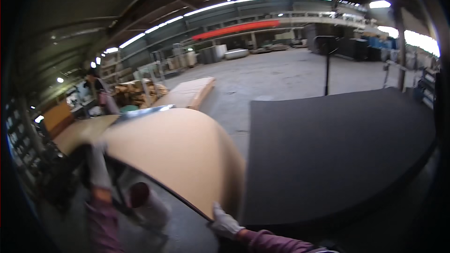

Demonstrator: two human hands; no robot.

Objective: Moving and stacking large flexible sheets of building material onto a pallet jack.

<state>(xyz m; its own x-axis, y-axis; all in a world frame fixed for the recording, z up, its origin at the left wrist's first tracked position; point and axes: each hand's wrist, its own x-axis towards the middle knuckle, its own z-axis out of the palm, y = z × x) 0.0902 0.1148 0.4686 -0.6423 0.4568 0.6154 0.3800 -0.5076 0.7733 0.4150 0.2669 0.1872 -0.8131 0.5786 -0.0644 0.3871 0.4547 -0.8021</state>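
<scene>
While both gloved hands are at its near edge, the brown sheet (168, 145) bows upward in the head view, its right side curving down just beside the black stack (337, 154); whether the two touch, I cannot tell. The right hand (226, 225) holds the near right corner, its fingers closed on the sheet. The left hand (98, 166) is at the left part of the edge, but blur hides its fingers, so I cannot tell whether they are closed.

To handle so wide and bendy a sheet well, I would keep both holds at matching height, thumbs above and fingers below, and draw lightly outward so the bow flattens rather than folds. The right side deserves most care: that curve looks the likeliest place for a crease, and the stack's left edge could catch it. Slow, even motion should suit it best.

As for writing, the sheet and stack show none that I can make out. A red strip (234, 30) crosses the far side of the hall, too small and blurred to read, and no brand or label is clear elsewhere.
</scene>
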